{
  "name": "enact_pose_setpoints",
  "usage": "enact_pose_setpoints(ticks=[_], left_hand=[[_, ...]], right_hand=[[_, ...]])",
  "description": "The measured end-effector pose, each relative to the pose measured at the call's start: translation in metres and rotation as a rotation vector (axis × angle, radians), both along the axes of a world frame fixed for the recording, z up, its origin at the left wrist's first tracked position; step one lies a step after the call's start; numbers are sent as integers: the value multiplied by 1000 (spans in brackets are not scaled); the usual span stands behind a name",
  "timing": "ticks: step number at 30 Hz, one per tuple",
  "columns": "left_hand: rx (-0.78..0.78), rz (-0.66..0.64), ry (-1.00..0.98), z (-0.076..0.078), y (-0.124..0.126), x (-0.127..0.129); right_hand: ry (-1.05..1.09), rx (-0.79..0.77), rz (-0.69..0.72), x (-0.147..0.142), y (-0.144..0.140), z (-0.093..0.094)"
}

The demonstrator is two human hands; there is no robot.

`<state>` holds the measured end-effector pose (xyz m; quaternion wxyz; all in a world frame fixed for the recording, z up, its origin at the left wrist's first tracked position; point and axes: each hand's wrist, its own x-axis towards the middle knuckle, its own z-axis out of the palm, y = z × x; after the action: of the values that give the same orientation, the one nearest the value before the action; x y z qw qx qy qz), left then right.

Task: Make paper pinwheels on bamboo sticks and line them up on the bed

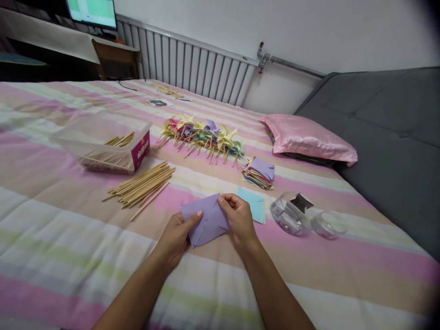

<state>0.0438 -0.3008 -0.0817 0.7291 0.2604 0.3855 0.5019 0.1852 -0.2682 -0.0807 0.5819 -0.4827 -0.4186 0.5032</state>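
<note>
— Where's the purple paper [208, 220]?

— Between my two hands, just above the bed [68, 238]. My left hand [177, 236] pinches its lower left edge, thumb on top; my right hand [239, 217] is closed on its upper right edge.

— What's round about?

— A blue sheet [253, 204] lies just past my right hand, a clear jar [288, 214] further right. The loose sticks [140, 187] lie beyond my left hand. The paper seems cut in places, though I can't tell for sure.
</note>
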Motion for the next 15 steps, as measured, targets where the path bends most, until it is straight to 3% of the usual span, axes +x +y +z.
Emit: enact_pose_setpoints(ticks=[7,11,15], left_hand=[[11,-2,-3,-3,0,-1],[-9,95,-23,-1,2,-2],[-27,219,-98,1,6,-7]], right_hand=[[14,7,32,-1,-2,0],[17,8,44,3,-1,5],[-114,47,-85,11,0,10]])
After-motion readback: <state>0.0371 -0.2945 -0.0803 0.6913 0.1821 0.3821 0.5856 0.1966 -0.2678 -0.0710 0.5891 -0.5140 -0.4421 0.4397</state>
